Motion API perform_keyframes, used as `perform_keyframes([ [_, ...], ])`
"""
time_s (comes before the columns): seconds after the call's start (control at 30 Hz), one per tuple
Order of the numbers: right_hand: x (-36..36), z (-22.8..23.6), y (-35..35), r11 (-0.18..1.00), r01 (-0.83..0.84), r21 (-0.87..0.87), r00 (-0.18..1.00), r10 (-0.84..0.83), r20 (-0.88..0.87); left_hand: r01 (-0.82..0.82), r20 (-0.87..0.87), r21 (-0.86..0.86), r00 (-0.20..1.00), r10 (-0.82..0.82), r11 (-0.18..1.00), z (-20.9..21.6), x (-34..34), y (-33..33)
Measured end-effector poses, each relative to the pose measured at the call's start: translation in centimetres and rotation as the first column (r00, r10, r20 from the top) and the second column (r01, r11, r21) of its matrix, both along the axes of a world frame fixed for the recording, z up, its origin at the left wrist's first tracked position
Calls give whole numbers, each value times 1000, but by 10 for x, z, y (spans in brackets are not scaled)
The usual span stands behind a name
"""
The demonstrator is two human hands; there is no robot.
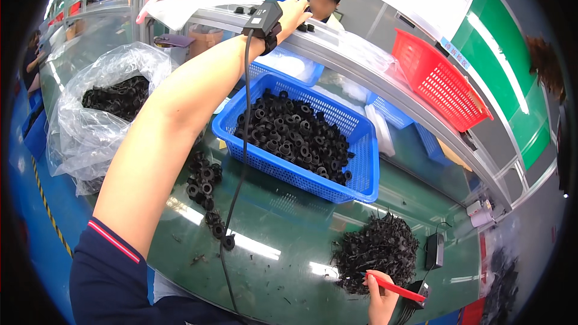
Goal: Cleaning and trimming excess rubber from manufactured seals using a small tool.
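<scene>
My left arm stretches up to the metal rail at the back. There my left hand (292, 17) has its fingers curled, with a dark bit at their tips that I cannot make out. A few small black rings (306, 27) sit on the rail just below those fingers. At the lower right, my right hand (382, 301) is closed around a slim red-handled tool (397, 289), its tip hard to see. Beside this hand lies a heap of thin black scraps (379, 247). Loose black rubber rings (205, 176) are strewn on the green tabletop (289, 222) under my left arm.
A blue basket (295, 180) full of black rings fills the middle. To its left stands a clear plastic bag (90, 138) of black pieces. A red basket (442, 81) rests on the rail. A black cable (245, 114) hangs from my left wrist. Another person (328, 0) is beyond the rail.
</scene>
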State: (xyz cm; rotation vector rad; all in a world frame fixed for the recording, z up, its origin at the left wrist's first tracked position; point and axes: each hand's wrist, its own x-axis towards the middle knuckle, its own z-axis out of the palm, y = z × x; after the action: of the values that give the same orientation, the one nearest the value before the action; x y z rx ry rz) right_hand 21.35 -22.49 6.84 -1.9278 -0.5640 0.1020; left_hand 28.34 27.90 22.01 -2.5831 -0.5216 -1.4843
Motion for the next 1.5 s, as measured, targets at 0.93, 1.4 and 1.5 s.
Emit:
perform_keyframes([
  [0.93, 0, -6, 7, 1000, -2, -2, 998, 2, -57, 393, 665, -531, 743, 81, 751, -21, -71, 108],
  [1.4, -2, -7, 11, 999, -36, -17, 997, 35, -63, -42, 170, -246, 982, 86, 968, -13, -72, 117],
  [1.5, 0, -9, 9, 999, -33, -15, 998, 32, -60, 30, 310, -337, 947, 81, 941, -15, -69, 111],
])
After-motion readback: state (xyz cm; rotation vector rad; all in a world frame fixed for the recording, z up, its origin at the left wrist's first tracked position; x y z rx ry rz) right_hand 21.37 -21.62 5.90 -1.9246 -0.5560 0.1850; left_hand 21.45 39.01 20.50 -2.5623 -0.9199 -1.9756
